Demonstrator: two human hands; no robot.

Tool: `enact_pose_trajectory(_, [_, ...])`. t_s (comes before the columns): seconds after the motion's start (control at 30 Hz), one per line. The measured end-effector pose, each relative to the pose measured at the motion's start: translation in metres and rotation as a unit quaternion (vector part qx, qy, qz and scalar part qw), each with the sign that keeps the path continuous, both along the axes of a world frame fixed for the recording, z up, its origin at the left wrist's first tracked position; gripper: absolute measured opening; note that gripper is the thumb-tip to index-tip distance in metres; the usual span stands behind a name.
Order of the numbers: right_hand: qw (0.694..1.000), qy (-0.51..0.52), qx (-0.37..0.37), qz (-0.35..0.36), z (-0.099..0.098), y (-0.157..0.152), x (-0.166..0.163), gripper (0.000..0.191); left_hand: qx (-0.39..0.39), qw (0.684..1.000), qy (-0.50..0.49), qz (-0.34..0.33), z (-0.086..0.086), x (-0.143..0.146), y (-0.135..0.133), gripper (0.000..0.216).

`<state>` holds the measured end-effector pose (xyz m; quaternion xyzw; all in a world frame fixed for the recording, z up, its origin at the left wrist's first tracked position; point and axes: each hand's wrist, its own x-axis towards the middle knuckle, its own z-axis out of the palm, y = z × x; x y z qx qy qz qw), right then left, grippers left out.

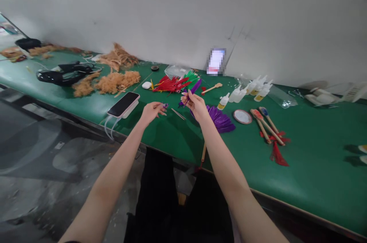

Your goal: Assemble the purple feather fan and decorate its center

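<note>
My right hand (197,106) pinches a purple feather (196,87), its tip pointing up and away from me. To its left, my left hand (152,113) is closed on a small tuft of purple fluff (165,106). Between the hands, a pair of tweezers (178,113) lies on the green tabletop (169,136). Partly behind my right wrist lies a purple feather fan (221,119), and a wooden handle (203,153) shows below the forearm. Red feathers (172,84) and green feathers (191,79) are heaped just beyond my hands.
Glue bottles (223,101) stand right of my hands, near a small white dish (242,116). Farther right lie wooden handles (268,126) with a red tassel (277,155). A phone (124,104) with a cable and tan fluff (117,82) are at left. A white partition (172,25) closes the back.
</note>
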<state>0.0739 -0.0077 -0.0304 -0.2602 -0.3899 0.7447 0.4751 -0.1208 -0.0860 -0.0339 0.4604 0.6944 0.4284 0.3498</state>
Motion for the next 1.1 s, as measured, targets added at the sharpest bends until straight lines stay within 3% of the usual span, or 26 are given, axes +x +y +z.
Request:
enact_pose_trajectory(0.2, [1.000, -0.009, -0.012, 0.007, 0.001, -0.003, 0.000, 0.028, -0.034, 0.999, -0.011, -0.016, 0.012, -0.012, 0.009, 0.014])
enact_pose_trajectory(0.33, [1.000, -0.015, -0.018, 0.012, 0.002, -0.004, -0.001, 0.028, -0.030, 0.999, 0.010, -0.011, 0.008, -0.018, 0.015, 0.016])
enact_pose_trajectory(0.57, [0.999, -0.026, -0.024, 0.010, 0.003, -0.004, 0.002, 0.026, -0.013, 0.991, 0.130, -0.025, -0.003, -0.023, 0.032, 0.027])
enact_pose_trajectory(0.77, [0.999, -0.033, -0.022, 0.012, 0.001, -0.003, 0.002, 0.025, -0.013, 0.974, 0.221, -0.052, -0.003, -0.028, 0.027, 0.020])
enact_pose_trajectory(1.0, [0.998, -0.047, -0.020, 0.020, 0.003, -0.004, 0.004, 0.024, -0.035, 0.969, 0.213, -0.120, 0.014, -0.027, 0.014, 0.029])
enact_pose_trajectory(1.1, [0.998, -0.060, -0.020, 0.021, 0.005, -0.003, 0.005, 0.026, -0.024, 0.966, 0.229, -0.114, 0.020, -0.023, 0.012, 0.027])
